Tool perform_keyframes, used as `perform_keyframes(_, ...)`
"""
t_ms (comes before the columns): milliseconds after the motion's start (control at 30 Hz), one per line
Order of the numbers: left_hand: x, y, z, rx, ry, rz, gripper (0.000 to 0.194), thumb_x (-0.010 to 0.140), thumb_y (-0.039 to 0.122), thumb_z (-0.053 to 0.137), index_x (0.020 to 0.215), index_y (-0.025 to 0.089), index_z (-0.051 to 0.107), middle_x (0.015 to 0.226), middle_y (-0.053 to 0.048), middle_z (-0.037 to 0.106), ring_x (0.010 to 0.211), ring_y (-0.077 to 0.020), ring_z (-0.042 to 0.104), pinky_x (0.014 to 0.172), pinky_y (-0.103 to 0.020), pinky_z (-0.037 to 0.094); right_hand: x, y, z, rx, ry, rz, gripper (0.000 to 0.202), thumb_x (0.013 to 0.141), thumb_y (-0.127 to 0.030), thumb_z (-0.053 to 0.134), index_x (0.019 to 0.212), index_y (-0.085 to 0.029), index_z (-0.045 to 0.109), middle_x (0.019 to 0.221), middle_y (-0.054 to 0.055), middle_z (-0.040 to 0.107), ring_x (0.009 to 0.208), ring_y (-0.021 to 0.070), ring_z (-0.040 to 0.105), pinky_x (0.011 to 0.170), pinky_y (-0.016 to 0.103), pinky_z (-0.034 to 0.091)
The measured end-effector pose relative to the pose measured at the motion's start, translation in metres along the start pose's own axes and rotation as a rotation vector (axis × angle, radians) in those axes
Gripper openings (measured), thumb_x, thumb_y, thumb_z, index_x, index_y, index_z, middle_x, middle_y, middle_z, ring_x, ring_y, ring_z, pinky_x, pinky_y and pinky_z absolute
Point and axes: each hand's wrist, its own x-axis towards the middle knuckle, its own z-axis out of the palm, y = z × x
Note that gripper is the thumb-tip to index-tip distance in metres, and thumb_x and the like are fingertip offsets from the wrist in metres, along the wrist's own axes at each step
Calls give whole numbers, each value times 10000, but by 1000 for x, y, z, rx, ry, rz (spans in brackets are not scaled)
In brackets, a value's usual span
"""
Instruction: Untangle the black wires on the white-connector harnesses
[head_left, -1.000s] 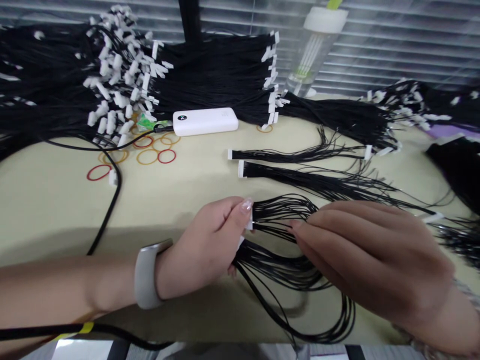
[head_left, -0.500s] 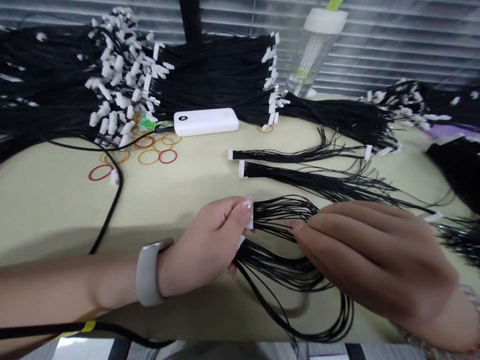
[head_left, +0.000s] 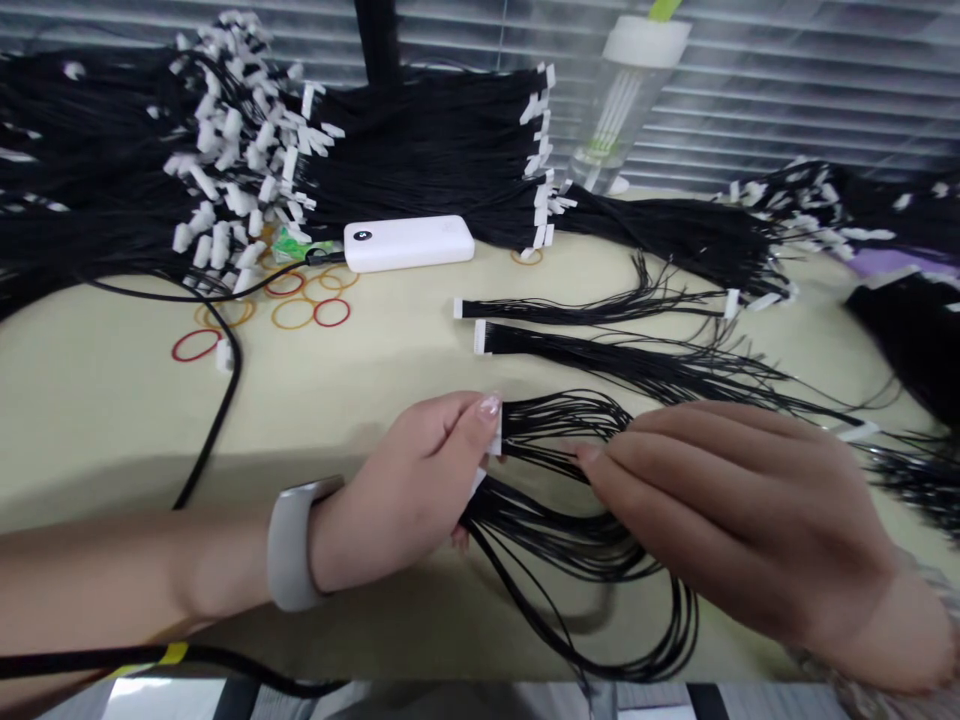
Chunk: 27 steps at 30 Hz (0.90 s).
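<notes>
Lower wire loop [head_left: 637, 673] shifts slightly toward nine o'clock; left fingers [head_left: 472, 432] clamp the white connector [head_left: 496, 438], six o'clock from centre; right fingers [head_left: 652, 475] pinch its wires [head_left: 559, 408], which uneven pulling could tangle.

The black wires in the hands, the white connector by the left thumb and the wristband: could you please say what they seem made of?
Black wires: probably plastic-coated, smooth, with faint highlights along their bends. White connector: likely rigid plastic, matte, with straight edges. Wristband: perhaps silicone or fabric, dull grey; its surface is too blurred to tell.
</notes>
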Motion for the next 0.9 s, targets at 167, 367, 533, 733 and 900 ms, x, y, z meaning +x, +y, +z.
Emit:
perform_keyframes(167,2,-1,-1,-25,-15,-16,378,855,438,300,596,173,374,526,46,378,497,-74,360,471,-177,316,-2,1,1,-2,0,-84,116,777,-119,481,702,-136,568,755,43,616,724,169,536,613,327,412)
perform_keyframes(367,-1,1,-2,14,-62,25,354,860,404,295,608,175,394,554,40,391,498,-81,349,449,-189,292,1,-1,11,67,-28,-9,92,774,-100,503,733,-119,583,672,43,585,654,140,507,568,289,401)
perform_keyframes(533,-1,3,-2,108,-75,103,346,861,356,309,575,171,369,540,48,377,504,-78,330,475,-196,282,3,-6,16,95,-51,4,169,801,-114,461,672,-130,568,587,19,520,571,110,425,533,263,344)
perform_keyframes(733,-2,4,-2,177,-118,112,347,852,367,317,573,169,374,533,48,371,506,-80,317,459,-196,267,4,-8,17,97,-105,-20,207,818,-115,411,657,-136,539,594,16,470,585,118,378,541,270,298)
perform_keyframes(900,0,3,-1,175,-103,98,351,843,376,327,563,170,374,514,47,375,485,-78,320,438,-192,261,5,-13,18,16,-203,10,168,825,-144,383,697,-167,488,609,5,412,557,131,307,512,286,212)
